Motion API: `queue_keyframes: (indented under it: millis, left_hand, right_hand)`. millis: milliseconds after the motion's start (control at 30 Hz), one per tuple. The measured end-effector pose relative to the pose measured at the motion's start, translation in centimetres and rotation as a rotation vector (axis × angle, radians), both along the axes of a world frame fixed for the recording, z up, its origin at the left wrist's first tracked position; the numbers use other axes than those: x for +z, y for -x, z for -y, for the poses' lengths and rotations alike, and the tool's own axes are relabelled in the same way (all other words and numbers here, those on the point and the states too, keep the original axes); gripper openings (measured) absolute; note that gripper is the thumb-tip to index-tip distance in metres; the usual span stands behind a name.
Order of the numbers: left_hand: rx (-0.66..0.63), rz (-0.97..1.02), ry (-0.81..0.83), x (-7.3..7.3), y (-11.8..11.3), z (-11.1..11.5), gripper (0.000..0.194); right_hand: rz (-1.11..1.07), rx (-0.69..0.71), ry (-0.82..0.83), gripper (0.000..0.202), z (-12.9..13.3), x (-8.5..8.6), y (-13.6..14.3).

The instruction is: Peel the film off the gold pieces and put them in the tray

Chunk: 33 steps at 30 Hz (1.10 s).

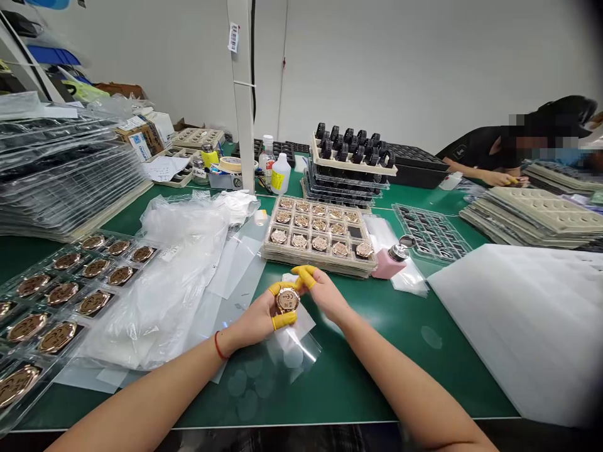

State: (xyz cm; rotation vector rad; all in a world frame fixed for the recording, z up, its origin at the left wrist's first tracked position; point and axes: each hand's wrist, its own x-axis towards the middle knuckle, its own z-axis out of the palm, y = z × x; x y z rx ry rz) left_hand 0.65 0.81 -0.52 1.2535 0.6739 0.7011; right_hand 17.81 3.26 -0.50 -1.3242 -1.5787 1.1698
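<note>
My left hand point(257, 320), with yellow finger cots, is closed round the edge of a rose-gold watch case point(287, 300). Its back, printed with a CE mark, faces me. My right hand point(323, 290), also in yellow finger cots, is at the case's upper right edge with its fingertips pinched together. Whatever may be between those fingertips is too small to make out. Thin clear film sheets point(301, 351) lie on the table below the hands. Just beyond them, a beige tray point(320, 260) carries several similar watch cases in its compartments.
At left a clear tray point(101, 285) of watch cases borders plastic bags point(155, 295). A pink pump bottle point(391, 262) stands right of the beige tray. White foam sheets point(527, 314) cover the right side. Behind are stacked trays point(348, 164); a co-worker point(490, 147) sits far right.
</note>
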Motion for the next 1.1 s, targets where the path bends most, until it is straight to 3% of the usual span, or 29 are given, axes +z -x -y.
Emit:
queue_keyframes:
  millis: [67,133,200,367,433,533,667,833,967,1100]
  left_hand:
    - [0.024,-0.030,0.001,0.2,-0.1,0.0,0.048]
    - [0.034,-0.062,-0.021,0.5,-0.3,0.0,0.049]
    - [0.039,-0.086,-0.008,0.7,-0.4,0.0,0.050]
    - [0.072,-0.098,0.049,0.6,-0.3,-0.2,0.050]
    - [0.073,-0.101,0.022,0.4,-0.2,-0.3,0.051]
    - [0.055,-0.105,0.001,0.3,-0.2,-0.3,0.051]
    - [0.075,-0.115,0.042,0.3,-0.3,-0.2,0.050]
    - [0.038,-0.170,-0.046,-0.1,-0.2,-0.3,0.044]
    - [0.092,-0.158,-0.042,-0.3,-0.4,-0.4,0.045]
    - [0.171,-0.091,-0.007,0.0,-0.3,-0.3,0.049]
  right_hand:
    - [0.328,-0.146,-0.221,0.023,-0.9,-1.3,0.1]
    - [0.649,-0.133,-0.360,0.015,-1.4,-2.1,0.1]
    - [0.796,-0.074,-0.387,0.012,-1.3,-1.8,-0.3]
    - [0.642,-0.095,-0.507,0.007,1.8,1.2,-1.6]
    - [0.538,-0.002,-0.601,0.007,3.2,1.8,-1.3]
    - [0.509,0.152,-0.693,0.013,4.0,1.6,-0.6]
    - [0.560,0.109,-0.701,0.015,3.6,1.0,-0.6]
    - [0.597,0.215,-0.748,0.018,4.2,0.8,-0.2]
    - [0.581,0.084,-0.666,0.013,3.2,0.5,-0.6]
    - [0.453,-0.112,-0.426,0.016,2.1,0.6,-2.2]
